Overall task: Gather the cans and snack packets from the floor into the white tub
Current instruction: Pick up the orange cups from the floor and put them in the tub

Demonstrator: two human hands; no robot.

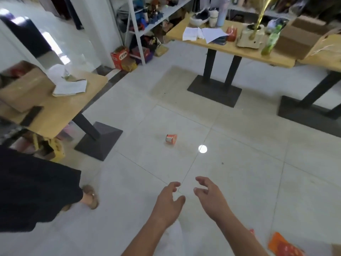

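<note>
Both forearms reach out from the near edge. The left hand (168, 202) and the right hand (210, 194) hover side by side above the tiled floor (249, 182), fingers loosely spread and slightly bent, neither holding anything.

The orange can (171, 139) lies on its side on the floor, farther out than both hands and well apart from them. It sits almost straight ahead of the left hand and off to the far left of the right. Its long axis runs roughly left to right, with the silver end facing left. The left hand looks the better placed for it, and a grasp from above across the body would likely suit that lie.

An orange snack packet (284, 245) lies flat at the near right corner, just right of the right forearm and nearer than the hands. The right hand would have to draw back toward the near right to take it.

The white tub cannot be made out with any certainty.
</note>
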